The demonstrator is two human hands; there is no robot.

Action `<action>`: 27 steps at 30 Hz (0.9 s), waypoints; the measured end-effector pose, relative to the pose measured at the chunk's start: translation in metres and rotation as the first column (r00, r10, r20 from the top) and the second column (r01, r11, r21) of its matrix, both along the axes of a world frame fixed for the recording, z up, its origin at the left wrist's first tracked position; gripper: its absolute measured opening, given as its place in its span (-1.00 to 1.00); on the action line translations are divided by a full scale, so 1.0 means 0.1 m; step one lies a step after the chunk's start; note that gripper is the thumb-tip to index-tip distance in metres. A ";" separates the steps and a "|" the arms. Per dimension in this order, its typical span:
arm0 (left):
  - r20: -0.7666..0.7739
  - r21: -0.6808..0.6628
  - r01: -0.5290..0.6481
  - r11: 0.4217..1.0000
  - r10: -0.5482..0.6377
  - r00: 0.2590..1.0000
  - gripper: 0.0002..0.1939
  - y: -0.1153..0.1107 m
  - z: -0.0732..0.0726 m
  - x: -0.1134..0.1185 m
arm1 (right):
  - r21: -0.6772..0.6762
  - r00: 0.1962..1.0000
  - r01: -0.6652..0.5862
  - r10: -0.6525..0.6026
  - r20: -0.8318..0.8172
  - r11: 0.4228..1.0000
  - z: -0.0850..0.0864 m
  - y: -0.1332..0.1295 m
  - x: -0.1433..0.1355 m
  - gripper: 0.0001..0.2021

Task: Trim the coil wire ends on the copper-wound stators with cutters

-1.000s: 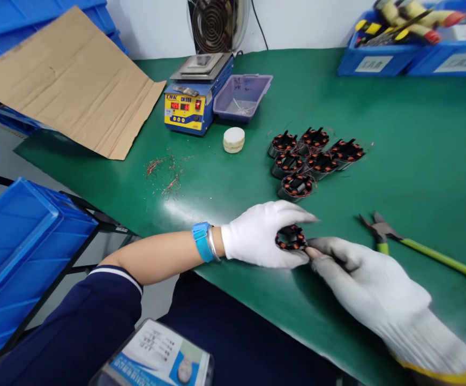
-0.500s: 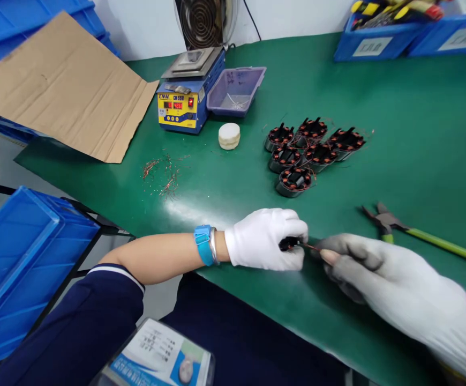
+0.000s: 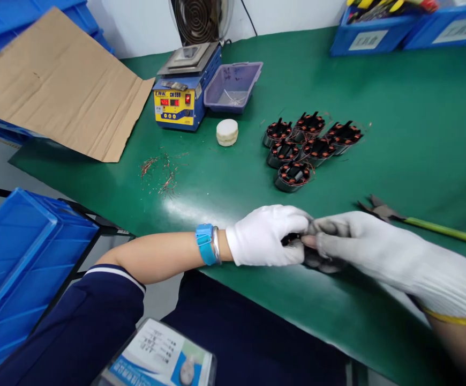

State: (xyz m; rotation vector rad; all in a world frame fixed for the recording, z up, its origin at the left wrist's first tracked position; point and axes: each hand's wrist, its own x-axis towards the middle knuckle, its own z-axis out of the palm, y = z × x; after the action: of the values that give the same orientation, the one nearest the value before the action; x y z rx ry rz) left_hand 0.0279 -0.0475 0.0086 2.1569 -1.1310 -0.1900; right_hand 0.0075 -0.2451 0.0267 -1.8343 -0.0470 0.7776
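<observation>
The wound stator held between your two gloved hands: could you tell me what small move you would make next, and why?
Probably part the hands slightly to bring the part back into sight. The left hand cups the wound stator, and the right hand has closed against it, its fingers hiding nearly all of it. The side cutters lie unused just beyond on the green mat.

mat (image 3: 397, 123): green | bins (image 3: 24, 257): blue | gloves (image 3: 265, 236): white

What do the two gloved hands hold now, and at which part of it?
The left hand is closed around a small dark coil part, mostly hidden. The right hand meets it with its fingertips on the part's right side. The exact place of grip cannot be told.
</observation>
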 end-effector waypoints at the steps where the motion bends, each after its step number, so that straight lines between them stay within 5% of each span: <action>1: -0.017 -0.019 -0.005 1.000 0.005 1.000 -0.91 0.00 0.00 0.00 | 0.076 0.995 -0.007 0.015 -0.102 0.997 0.00 0.03 0.00 -0.50; 4: -0.062 -0.067 -0.043 0.997 0.039 0.997 -0.90 0.01 0.00 -0.02 | 0.193 0.963 0.046 0.008 -0.271 0.980 0.03 0.06 0.01 -0.59; 9: -0.114 -0.065 -0.089 0.994 0.081 0.990 -0.81 0.03 0.05 -0.07 | 0.245 0.955 0.107 -0.031 -0.295 0.964 0.07 0.10 -0.01 -0.67; 13: -0.307 -0.151 -0.176 0.973 0.123 0.944 -0.29 0.06 0.08 -0.05 | 0.159 0.975 0.125 -0.091 -0.205 0.979 0.10 0.17 -0.07 -0.62; 16: -0.547 -0.278 -0.266 0.923 0.076 0.834 -0.02 0.12 0.08 0.08 | 0.072 0.986 0.142 -0.135 -0.093 0.987 0.13 0.15 -0.13 -0.55; 19: -0.701 -0.286 -0.349 0.893 0.053 0.711 -0.18 0.24 0.19 0.25 | 0.081 0.984 0.174 -0.176 0.013 0.981 0.14 0.05 -0.20 -0.43; 24: -0.923 -0.042 0.017 0.999 -0.045 0.382 -0.42 0.40 0.47 0.29 | 0.103 0.969 0.163 -0.179 0.168 0.981 0.13 -0.08 -0.27 -0.38; 25: -0.941 -0.049 0.032 0.998 -0.057 0.335 -0.44 0.40 0.48 0.25 | 0.116 0.970 0.164 -0.181 0.162 0.980 0.14 -0.08 -0.27 -0.37; 27: -0.929 -0.143 -0.084 0.986 -0.104 0.356 -0.43 0.37 0.47 0.16 | 0.159 0.973 0.187 -0.205 0.104 0.970 0.17 -0.06 -0.25 -0.36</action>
State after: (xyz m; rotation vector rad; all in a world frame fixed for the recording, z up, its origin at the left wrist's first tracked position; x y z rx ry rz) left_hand 0.0443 -0.0103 0.0552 1.4098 -0.4026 -1.1530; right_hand -0.0179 -0.2513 0.0433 -1.7127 -0.0005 0.5113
